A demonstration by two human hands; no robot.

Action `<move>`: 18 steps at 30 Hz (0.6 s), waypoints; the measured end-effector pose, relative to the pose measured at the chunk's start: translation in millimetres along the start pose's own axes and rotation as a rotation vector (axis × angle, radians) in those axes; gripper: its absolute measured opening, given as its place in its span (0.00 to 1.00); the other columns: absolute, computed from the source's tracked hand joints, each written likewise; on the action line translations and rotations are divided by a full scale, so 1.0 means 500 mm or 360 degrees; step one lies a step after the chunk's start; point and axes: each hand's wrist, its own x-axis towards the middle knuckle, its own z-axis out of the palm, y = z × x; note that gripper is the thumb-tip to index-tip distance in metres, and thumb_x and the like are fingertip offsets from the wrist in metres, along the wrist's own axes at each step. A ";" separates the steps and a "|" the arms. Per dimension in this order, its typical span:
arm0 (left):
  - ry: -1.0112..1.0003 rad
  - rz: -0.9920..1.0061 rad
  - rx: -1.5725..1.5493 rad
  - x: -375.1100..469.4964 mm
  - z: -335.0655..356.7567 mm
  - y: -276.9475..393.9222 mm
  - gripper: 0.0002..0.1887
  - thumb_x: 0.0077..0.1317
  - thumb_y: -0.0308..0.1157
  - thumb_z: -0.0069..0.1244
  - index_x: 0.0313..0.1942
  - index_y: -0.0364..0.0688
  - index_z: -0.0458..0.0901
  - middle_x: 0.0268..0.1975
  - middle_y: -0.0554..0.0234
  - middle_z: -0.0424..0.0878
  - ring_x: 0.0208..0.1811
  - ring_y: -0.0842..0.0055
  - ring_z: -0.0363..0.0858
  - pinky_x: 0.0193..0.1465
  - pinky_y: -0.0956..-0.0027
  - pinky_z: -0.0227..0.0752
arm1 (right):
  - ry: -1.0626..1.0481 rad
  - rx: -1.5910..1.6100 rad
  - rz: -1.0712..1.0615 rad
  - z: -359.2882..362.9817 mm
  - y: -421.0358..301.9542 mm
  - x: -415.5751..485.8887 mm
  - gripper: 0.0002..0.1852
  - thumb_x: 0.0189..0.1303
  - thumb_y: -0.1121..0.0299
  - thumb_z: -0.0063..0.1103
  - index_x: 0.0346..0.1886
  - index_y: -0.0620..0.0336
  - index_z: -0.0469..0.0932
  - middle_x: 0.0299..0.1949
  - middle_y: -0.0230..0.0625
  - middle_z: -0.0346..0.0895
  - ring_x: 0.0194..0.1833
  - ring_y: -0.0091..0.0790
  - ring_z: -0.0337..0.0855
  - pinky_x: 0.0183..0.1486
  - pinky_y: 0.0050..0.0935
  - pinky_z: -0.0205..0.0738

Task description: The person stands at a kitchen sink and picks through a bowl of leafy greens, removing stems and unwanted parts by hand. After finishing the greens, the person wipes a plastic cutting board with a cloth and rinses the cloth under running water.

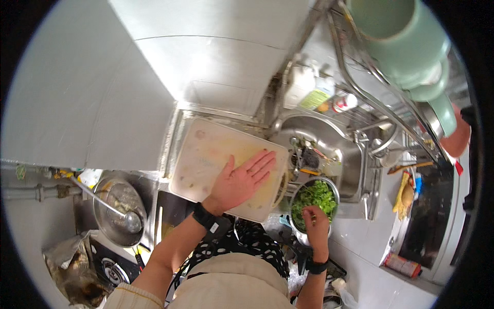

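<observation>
My left hand is spread open, palm up, over a pale plastic cutting board with small dark bits and stains on it. Nothing lies in that palm. To the right, my right hand reaches over the near rim of a metal bowl filled with leafy green herbs. Its fingertips are bent together at the leaves; whether they pinch any is too small to tell.
A steel sink with utensils and scraps lies beyond the bowl. Bottles stand behind it, under a metal rack holding a green pitcher. At left are a wok with a ladle and a stove burner.
</observation>
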 end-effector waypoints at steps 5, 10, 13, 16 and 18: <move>0.0093 -0.0195 0.0279 0.020 -0.040 -0.064 0.44 0.80 0.64 0.25 0.81 0.36 0.47 0.85 0.52 0.46 0.86 0.65 0.44 0.86 0.60 0.34 | 0.0772 -0.0038 0.0215 -0.099 0.294 -0.035 0.07 0.72 0.72 0.59 0.46 0.63 0.83 0.42 0.43 0.87 0.39 0.42 0.87 0.43 0.38 0.81; 0.0442 -0.0493 0.0492 0.046 -0.130 -0.192 0.43 0.80 0.64 0.28 0.81 0.38 0.50 0.85 0.55 0.47 0.86 0.68 0.44 0.86 0.62 0.35 | 0.0675 0.0554 0.0802 -0.073 0.547 -0.062 0.12 0.68 0.72 0.63 0.53 0.62 0.79 0.40 0.40 0.85 0.39 0.41 0.86 0.43 0.37 0.82; 0.0611 -0.0593 0.0632 0.077 -0.183 -0.268 0.43 0.81 0.63 0.29 0.82 0.39 0.48 0.86 0.57 0.45 0.86 0.68 0.42 0.86 0.62 0.33 | 0.0378 0.1229 0.0875 0.005 0.588 -0.076 0.14 0.68 0.72 0.67 0.53 0.66 0.78 0.35 0.32 0.80 0.43 0.35 0.83 0.38 0.34 0.81; 0.0548 -0.0682 0.0803 0.104 -0.205 -0.322 0.46 0.79 0.65 0.30 0.82 0.40 0.44 0.86 0.60 0.41 0.86 0.69 0.39 0.86 0.62 0.30 | 0.0165 0.0527 0.0566 0.050 0.590 -0.090 0.14 0.72 0.66 0.65 0.49 0.68 0.76 0.30 0.29 0.74 0.40 0.31 0.79 0.35 0.34 0.81; 0.0556 -0.0691 0.0986 0.113 -0.198 -0.340 0.46 0.79 0.66 0.30 0.83 0.40 0.42 0.86 0.61 0.40 0.86 0.69 0.39 0.86 0.62 0.29 | 0.0119 0.0407 0.0109 0.070 0.586 -0.087 0.16 0.74 0.61 0.63 0.43 0.67 0.74 0.29 0.30 0.74 0.34 0.30 0.79 0.34 0.34 0.81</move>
